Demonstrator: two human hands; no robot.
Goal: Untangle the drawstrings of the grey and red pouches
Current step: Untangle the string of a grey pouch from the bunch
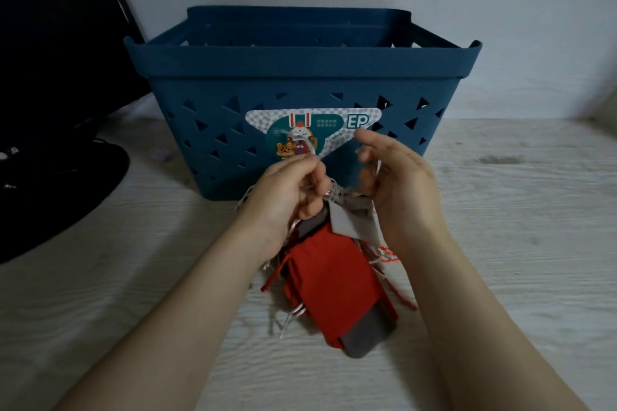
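- The red pouch [329,280] is hanging in front of me, in the near middle of the scene, its lower end reaching down toward the table [517,210]; I cannot tell whether it is touching the surface.
- A grey pouch [362,339] is showing from under the red one at the near end, and lighter grey cloth [350,223] is sitting on top of the red one at its far end, between my hands.
- Pale drawstrings [293,314] are trailing out at the left side of the bundle, and red cords [399,294] are running down its right side; they are crossing one another and I cannot tell which belongs to which pouch.
- My left hand [288,190] is curling its fingers round the top of the bundle, thumb and forefinger pinching a pale string that is rising toward the far side.
- My right hand [397,183] is holding its fingers bent and partly spread, a pale string looping at them; whether they are truly clamping it I cannot tell.
- Just beyond my hands a dark blue basket [233,77] with triangular holes is standing on the table, a sticker [334,123] on its near wall.
- A black shape [50,110] is filling the far left.
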